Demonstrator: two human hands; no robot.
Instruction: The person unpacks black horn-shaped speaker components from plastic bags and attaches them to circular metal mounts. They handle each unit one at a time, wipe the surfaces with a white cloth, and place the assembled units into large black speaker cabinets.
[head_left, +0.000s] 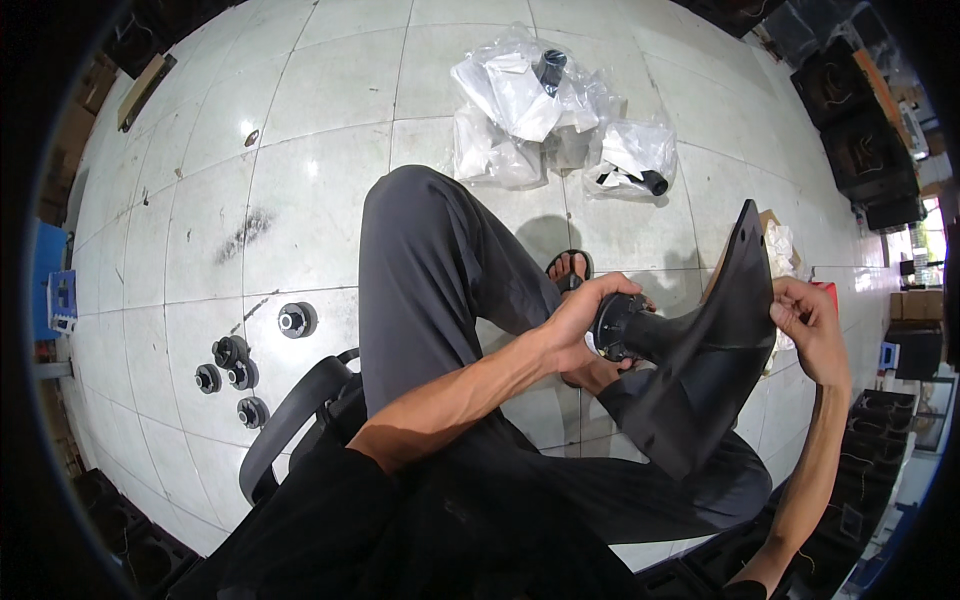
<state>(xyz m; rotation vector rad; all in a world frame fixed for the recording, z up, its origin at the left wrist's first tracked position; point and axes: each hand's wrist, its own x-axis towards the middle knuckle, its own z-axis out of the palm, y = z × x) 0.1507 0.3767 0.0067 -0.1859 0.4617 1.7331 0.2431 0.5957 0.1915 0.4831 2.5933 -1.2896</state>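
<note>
A black flared speaker horn [700,385] is tilted above my right leg, its wide mouth turned toward the right. At its narrow end sits a round black driver [612,328] with a flange. My left hand [578,330] is wrapped around that driver, thumb over the top; part of the fingers is hidden beneath it. With thumb and fingers, my right hand [812,328] pinches the outer rim of the horn.
Several round black drivers [294,320] stand on the tiled floor at left, beside a black chair armrest [290,420]. Clear plastic bags [520,110] with white wrapping and black parts lie ahead. Black speaker cabinets [865,150] line the right side. A cardboard piece [768,218] lies behind the horn.
</note>
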